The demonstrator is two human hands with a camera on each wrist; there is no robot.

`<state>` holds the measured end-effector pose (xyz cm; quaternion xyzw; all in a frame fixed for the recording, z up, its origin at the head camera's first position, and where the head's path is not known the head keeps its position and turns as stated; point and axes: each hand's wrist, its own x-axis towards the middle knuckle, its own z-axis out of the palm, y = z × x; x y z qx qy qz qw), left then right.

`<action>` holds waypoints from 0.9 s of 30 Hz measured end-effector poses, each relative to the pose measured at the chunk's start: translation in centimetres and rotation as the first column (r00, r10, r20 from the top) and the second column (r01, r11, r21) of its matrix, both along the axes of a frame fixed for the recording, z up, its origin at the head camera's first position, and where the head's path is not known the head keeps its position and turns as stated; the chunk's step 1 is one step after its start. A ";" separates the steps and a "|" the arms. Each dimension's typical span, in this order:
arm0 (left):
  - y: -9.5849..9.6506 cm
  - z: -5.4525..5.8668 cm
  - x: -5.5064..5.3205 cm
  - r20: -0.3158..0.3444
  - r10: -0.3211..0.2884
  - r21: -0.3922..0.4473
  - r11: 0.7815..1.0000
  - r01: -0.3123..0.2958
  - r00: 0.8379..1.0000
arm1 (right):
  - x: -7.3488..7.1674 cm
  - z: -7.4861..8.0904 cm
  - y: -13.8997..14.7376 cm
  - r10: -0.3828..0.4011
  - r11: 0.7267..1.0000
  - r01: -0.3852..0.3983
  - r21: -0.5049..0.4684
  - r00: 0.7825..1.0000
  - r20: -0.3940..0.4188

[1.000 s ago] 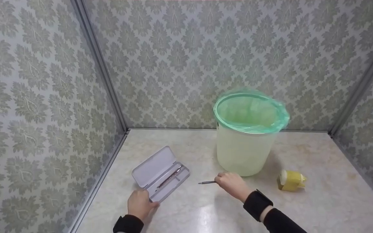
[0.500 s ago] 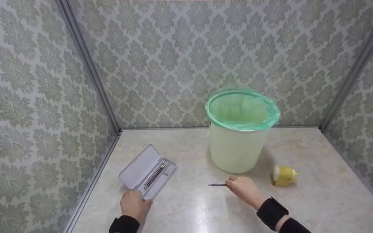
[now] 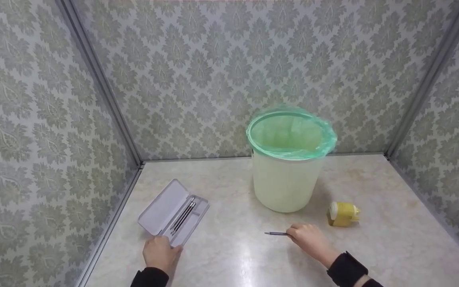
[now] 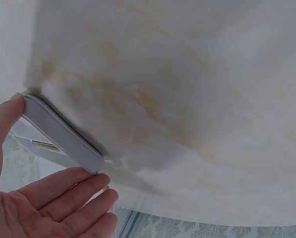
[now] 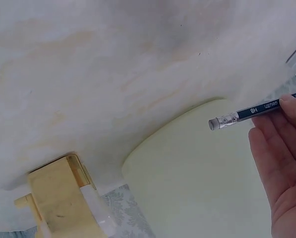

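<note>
Low left in the frame, our left hand (image 3: 159,255) grips the near end of the open case (image 3: 162,208), pencils (image 3: 183,218) inside. Low right of centre, our right hand's (image 3: 309,241) fingers pinch a pencil (image 3: 276,233). Beyond sit a yellow object (image 3: 343,214), right, then the bin (image 3: 285,183).

Green-lined bin (image 3: 285,183), yellow blocky object (image 3: 344,214), patterned walls (image 3: 197,79)

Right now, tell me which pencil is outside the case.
The dark pencil marked HB, pinched in the right hand. The other pencils lie side by side inside the open case, which the left hand holds.
</note>
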<state>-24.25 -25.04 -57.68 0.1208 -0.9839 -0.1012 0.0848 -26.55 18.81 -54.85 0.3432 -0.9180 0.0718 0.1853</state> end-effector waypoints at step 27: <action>8.7 2.4 0.7 -0.242 -0.432 0.350 0.796 0.493 0.869 | 1.1 2.4 -0.4 0.009 0.998 -0.008 -0.063 1.000 0.019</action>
